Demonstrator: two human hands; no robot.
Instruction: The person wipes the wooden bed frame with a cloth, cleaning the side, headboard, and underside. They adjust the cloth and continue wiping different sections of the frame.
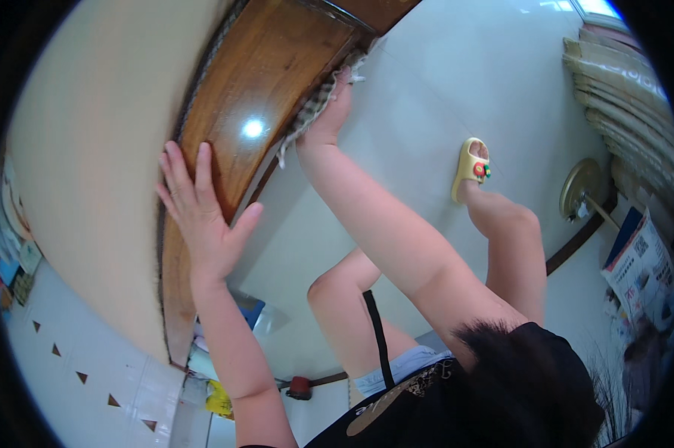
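Note:
A long varnished wooden board [281,61], apparently the frame of a doorway or opening, runs along a cream wall [101,140]. My left hand [205,229] lies against the board and its outer edge, fingers spread, holding nothing. On the board's other edge, my right hand [328,115] presses a checkered cloth [314,106] with a frayed pale border. The cloth is bunched between palm and wood, and my right fingertips are partly hidden. A bright light reflection shows on the wood between my hands.
My foot in a yellow slipper [464,168] stands on the glossy pale tile floor [421,112]. Flattened cardboard [622,106] leans at the right, above a round metal stand base [580,190] and a printed sheet [642,269]. A reddish pot-like object [300,386] and a yellow bag [219,399] are low down.

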